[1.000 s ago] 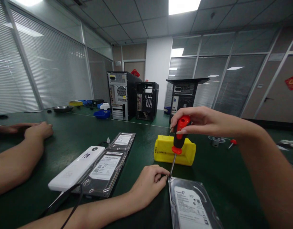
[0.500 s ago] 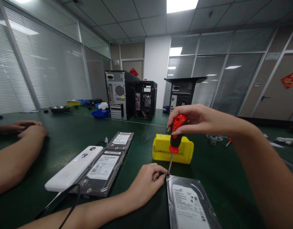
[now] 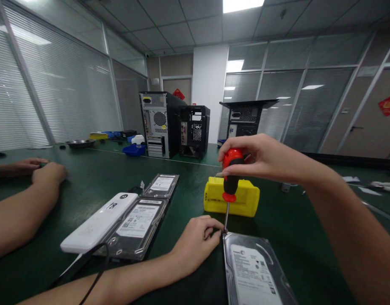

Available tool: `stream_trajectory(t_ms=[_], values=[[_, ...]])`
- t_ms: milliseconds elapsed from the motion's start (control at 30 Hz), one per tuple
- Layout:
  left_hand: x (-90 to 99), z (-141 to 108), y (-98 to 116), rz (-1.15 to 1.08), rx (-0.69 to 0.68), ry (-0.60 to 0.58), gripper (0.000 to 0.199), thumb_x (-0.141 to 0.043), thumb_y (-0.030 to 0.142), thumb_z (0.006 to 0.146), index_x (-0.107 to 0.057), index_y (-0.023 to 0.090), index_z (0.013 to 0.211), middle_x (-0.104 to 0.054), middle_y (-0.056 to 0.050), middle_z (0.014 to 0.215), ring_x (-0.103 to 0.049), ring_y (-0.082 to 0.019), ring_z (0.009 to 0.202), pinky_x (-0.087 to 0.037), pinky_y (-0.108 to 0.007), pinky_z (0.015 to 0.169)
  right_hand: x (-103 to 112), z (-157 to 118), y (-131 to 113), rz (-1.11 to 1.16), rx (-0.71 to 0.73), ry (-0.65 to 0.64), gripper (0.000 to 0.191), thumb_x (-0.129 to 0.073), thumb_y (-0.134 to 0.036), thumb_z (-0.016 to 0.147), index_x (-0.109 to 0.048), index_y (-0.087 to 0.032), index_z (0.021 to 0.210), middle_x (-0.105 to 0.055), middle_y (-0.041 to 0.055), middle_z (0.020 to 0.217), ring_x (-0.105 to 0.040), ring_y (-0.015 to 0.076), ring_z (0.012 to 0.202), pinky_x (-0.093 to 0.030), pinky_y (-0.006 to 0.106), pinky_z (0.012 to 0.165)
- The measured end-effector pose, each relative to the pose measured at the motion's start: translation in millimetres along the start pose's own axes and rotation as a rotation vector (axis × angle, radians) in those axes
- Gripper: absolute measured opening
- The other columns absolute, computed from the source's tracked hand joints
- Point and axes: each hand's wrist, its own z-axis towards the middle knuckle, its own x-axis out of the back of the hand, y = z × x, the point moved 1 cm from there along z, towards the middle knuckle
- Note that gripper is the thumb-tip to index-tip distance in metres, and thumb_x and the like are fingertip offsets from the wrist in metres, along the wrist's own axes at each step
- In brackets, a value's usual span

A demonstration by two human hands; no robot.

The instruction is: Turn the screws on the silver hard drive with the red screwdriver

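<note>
My right hand grips the red and black handle of a screwdriver from above. The shaft points down, nearly upright, and its tip meets the top left corner of a hard drive lying label up. My left hand rests on the table with its fingers curled together, their tips at that same corner beside the screwdriver tip. Whatever they pinch there is too small to make out. Just behind stands a yellow plastic bin, partly covered by the screwdriver.
Left of my hands lie two more hard drives and a white power bank with a black cable. Another person's hands rest at the far left. Computer cases and a blue bin stand farther back.
The screwdriver has become more upright as my right hand shifted slightly left and up. My left hand stays at the drive's corner. The other person's hands have moved a little.
</note>
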Motion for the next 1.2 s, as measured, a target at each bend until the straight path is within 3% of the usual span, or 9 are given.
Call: stream_trajectory(t_ms=[200,500,633,800,1000,1200], values=[[1.8,-1,4,0.042,-0.006,-0.035,0.022,-0.053,0.017,0.084,-0.073,0.016,0.095,-0.048,0.003,0.063,-0.048,-0.014,0.061,-0.032,-0.022,0.058,3,0,10,-0.117,-0.090,0.062,0.037,-0.062,-0.052,0.078,-0.063,-0.017,0.087,-0.065,0.0016,0.077,-0.058,0.0143,0.068,-0.040,0.026,0.060],[-0.5,3,5,0.034,-0.042,-0.071,0.027,-0.048,0.022,0.091,-0.075,0.017,0.089,-0.056,0.001,0.065,-0.051,-0.014,0.061,-0.031,-0.022,0.056,-1,2,26,-0.381,-0.224,0.157,0.037,-0.055,-0.055,0.081,-0.056,-0.018,0.075,-0.057,0.0001,0.064,-0.047,0.0118,0.056,-0.031,0.024,0.050],[-3.6,5,3,0.046,-0.017,-0.052,0.021,-0.055,0.026,0.087,-0.073,0.017,0.093,-0.062,-0.001,0.072,-0.053,-0.015,0.062,-0.034,-0.022,0.056,-4,3,28,-0.434,-0.271,0.173,0.036,-0.052,-0.052,0.083,-0.056,-0.018,0.074,-0.057,0.0014,0.065,-0.045,0.0126,0.058,-0.030,0.025,0.051],[-7.1,12,-1,0.015,-0.003,-0.017,0.016,-0.063,0.029,0.085,-0.072,0.016,0.080,-0.069,-0.002,0.080,-0.060,-0.017,0.073,-0.039,-0.022,0.063,-6,5,25,-0.522,-0.280,0.225,0.039,-0.047,-0.054,0.085,-0.055,-0.018,0.071,-0.056,0.0017,0.065,-0.044,0.0127,0.057,-0.028,0.025,0.051],[-8.6,13,0,0.101,-0.024,0.009,0.014,-0.064,0.027,0.085,-0.072,0.017,0.080,-0.069,-0.002,0.079,-0.061,-0.017,0.072,-0.039,-0.023,0.062,-10,6,19,-0.640,-0.303,0.275,0.044,-0.039,-0.054,0.088,-0.055,-0.018,0.069,-0.054,0.0020,0.061,-0.044,0.0129,0.054,-0.025,0.026,0.051],[-10.1,11,-1,0.109,-0.017,0.033,0.015,-0.063,0.028,0.086,-0.072,0.018,0.080,-0.068,-0.001,0.076,-0.058,-0.015,0.066,-0.036,-0.022,0.057,-13,6,14,-0.579,-0.238,0.270,0.037,-0.044,-0.052,0.088,-0.056,-0.018,0.076,-0.055,0.0007,0.065,-0.043,0.0123,0.055,-0.027,0.025,0.051]])
